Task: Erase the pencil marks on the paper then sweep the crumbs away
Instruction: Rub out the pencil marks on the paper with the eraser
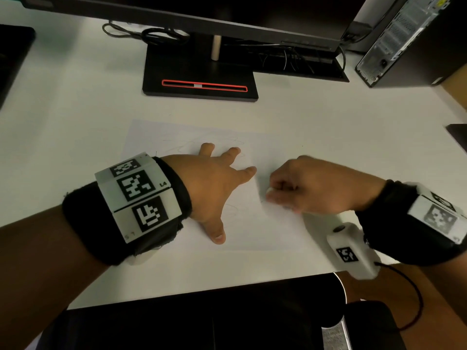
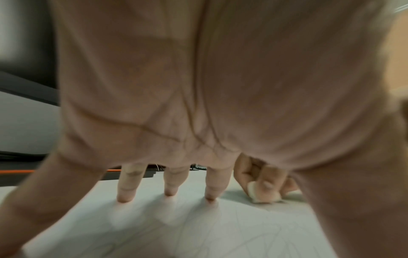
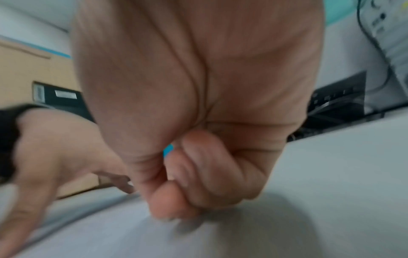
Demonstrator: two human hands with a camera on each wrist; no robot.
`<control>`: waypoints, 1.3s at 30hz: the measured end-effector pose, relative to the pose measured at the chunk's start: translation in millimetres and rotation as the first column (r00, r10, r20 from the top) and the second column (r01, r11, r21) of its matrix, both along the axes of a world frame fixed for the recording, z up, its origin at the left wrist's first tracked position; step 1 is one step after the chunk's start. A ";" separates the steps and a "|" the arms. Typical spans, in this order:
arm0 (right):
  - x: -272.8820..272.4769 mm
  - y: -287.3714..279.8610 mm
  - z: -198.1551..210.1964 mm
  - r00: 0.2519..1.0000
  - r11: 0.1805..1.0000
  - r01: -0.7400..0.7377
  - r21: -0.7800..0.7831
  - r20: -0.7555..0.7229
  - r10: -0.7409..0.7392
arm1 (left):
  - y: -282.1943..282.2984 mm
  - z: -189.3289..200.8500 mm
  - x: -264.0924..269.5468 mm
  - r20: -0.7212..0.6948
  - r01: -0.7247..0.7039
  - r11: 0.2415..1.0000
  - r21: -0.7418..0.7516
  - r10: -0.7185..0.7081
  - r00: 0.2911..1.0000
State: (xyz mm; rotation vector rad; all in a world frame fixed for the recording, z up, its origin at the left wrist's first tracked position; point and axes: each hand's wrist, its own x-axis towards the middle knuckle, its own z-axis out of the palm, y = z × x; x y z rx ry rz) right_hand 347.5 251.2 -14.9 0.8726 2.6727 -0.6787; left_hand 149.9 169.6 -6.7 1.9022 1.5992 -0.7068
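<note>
A white sheet of paper (image 1: 242, 223) with faint pencil scribbles lies on the white desk (image 1: 75, 122). My left hand (image 1: 217, 183) is spread flat on the paper, fingers straight and fingertips (image 2: 124, 198) pressing it down. My right hand (image 1: 303, 188) is curled at the paper's right side and pinches a small white eraser (image 1: 269, 190) against the sheet. The left wrist view shows the eraser (image 2: 253, 190) between thumb and fingers, touching the paper (image 2: 198, 235). In the right wrist view the eraser is hidden behind the curled right hand (image 3: 176, 192), which is blurred.
A monitor stand base (image 1: 199, 79) with a red slot sits behind the paper. Cables (image 1: 151, 34) lie at the back, a computer tower (image 1: 409, 39) at the back right. A dark chair (image 1: 202, 322) is below the desk's front edge.
</note>
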 end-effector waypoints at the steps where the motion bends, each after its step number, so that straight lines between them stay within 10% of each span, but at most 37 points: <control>1: 0.1 4.6 1.2 1.000 0.999 0.023 0.035 -0.005 -0.023 | -0.1 0.0 0.0 0.000 -0.001 1.000 -0.001 0.001 1.000; 23: -8.3 -8.7 -3.5 0.987 0.987 -0.161 0.022 -0.015 0.161 | 0.3 -1.1 0.0 -0.010 0.008 1.000 0.007 -0.008 1.000; 39: -7.6 19.8 -1.1 1.000 0.990 0.023 0.139 -0.012 -0.022 | 0.5 1.1 -0.6 -0.017 0.007 1.000 0.020 -0.007 1.000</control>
